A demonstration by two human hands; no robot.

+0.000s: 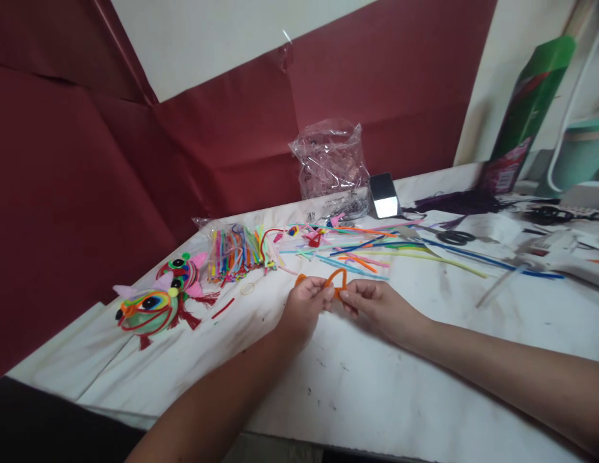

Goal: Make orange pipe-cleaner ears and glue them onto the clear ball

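From my remote view, the orange pipe cleaner (336,293) sits between the hands, bent into a loop. My left hand (309,297) pinches one side, my right hand (374,302) the other. The loop looks shaped, but I judge this piece unfinished. Left of my left hand, two tasselled figures (149,312) seem complete; beyond both hands, loose stems (405,253) lie unworked on the bench (376,392).

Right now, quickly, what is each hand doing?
Left hand: closed, pinching a fuzzy orange pipe cleaner bent into a loop.
Right hand: closed, pinching the same pipe cleaner.
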